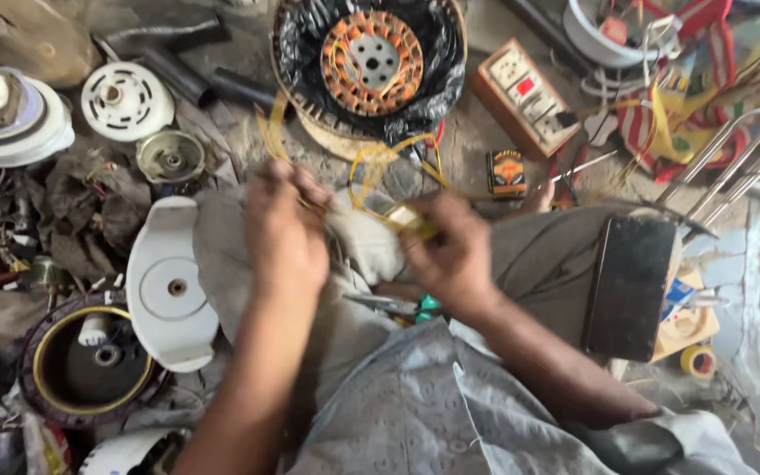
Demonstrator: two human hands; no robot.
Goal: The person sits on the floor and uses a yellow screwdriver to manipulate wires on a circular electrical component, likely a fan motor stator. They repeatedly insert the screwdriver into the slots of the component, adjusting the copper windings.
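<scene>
Over the lap, both hands work yellow wire (371,167) that loops back to the copper-wound stator (371,62) at the far edge. Left hand (285,230) pinches the strands; right hand (450,251) grips a small yellow piece (411,218). Left, a white motor cover (169,286) crowds the knee; right, a dark flat board (631,286) hems the forearm. Little open floor remains.

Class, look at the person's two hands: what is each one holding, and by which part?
Both hands pinch thin yellow wire leading from the copper-wound stator: left hand on one strand, right hand at a small yellowish piece on its end; blur hides the exact grip.
</scene>
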